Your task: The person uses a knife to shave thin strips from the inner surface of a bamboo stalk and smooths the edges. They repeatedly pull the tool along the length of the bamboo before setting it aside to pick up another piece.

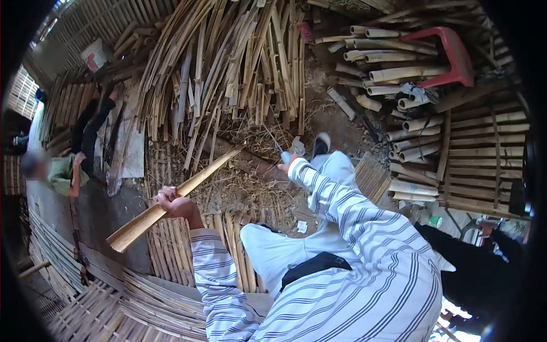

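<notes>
A long split bamboo piece (137, 227) slants from the lower left up toward the middle of the view. My left hand (172, 203) is wrapped round it at about its middle, and its far end rests over a dark log (250, 162). Further right, my right hand (290, 162) is closed round the light blue handle (285, 157) of a tool with a thin blade (272, 138) that points up and left. The blade is apart from the bamboo. Shavings (228, 191) cover the ground between my hands.
A big heap of bamboo strips (228, 62) lies ahead. Bamboo tubes (404, 74) and a red plastic chair (458, 57) are at the upper right. A person in a green shirt (64, 175) sits at the left; another in dark clothes (467, 268) is at the right.
</notes>
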The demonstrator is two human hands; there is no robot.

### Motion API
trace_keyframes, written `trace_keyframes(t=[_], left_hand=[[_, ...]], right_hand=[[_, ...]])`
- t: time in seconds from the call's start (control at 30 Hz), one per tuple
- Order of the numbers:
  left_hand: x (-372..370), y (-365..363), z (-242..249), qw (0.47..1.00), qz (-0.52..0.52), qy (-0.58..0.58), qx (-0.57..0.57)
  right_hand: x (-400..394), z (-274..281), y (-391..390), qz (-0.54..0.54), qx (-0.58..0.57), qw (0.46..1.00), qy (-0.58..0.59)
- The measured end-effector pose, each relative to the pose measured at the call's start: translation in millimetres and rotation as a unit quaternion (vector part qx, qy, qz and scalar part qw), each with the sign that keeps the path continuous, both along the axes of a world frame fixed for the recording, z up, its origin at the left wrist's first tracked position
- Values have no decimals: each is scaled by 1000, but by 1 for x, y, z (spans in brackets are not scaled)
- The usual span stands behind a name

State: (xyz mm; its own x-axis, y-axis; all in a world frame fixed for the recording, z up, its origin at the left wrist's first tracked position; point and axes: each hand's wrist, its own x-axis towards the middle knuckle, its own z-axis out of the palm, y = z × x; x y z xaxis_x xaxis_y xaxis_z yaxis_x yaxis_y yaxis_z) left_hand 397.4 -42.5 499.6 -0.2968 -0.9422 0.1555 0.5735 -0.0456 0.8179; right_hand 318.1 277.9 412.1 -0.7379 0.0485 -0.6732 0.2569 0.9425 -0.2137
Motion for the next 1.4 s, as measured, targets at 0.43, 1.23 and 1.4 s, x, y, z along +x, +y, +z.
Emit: trace_keyframes(t=[0.43, 1.23, 1.4], left_hand=[[-17, 17, 20, 990, 120, -39, -70], [19, 231, 47, 963, 208, -55, -163], [38, 294, 140, 946, 253, -58, -196]], right_hand=[[-119, -170, 71, 186, -57, 980, 41], [-200, -109, 87, 46, -468, 868, -163], [-199, -99, 82, 71, -474, 866, -142]])
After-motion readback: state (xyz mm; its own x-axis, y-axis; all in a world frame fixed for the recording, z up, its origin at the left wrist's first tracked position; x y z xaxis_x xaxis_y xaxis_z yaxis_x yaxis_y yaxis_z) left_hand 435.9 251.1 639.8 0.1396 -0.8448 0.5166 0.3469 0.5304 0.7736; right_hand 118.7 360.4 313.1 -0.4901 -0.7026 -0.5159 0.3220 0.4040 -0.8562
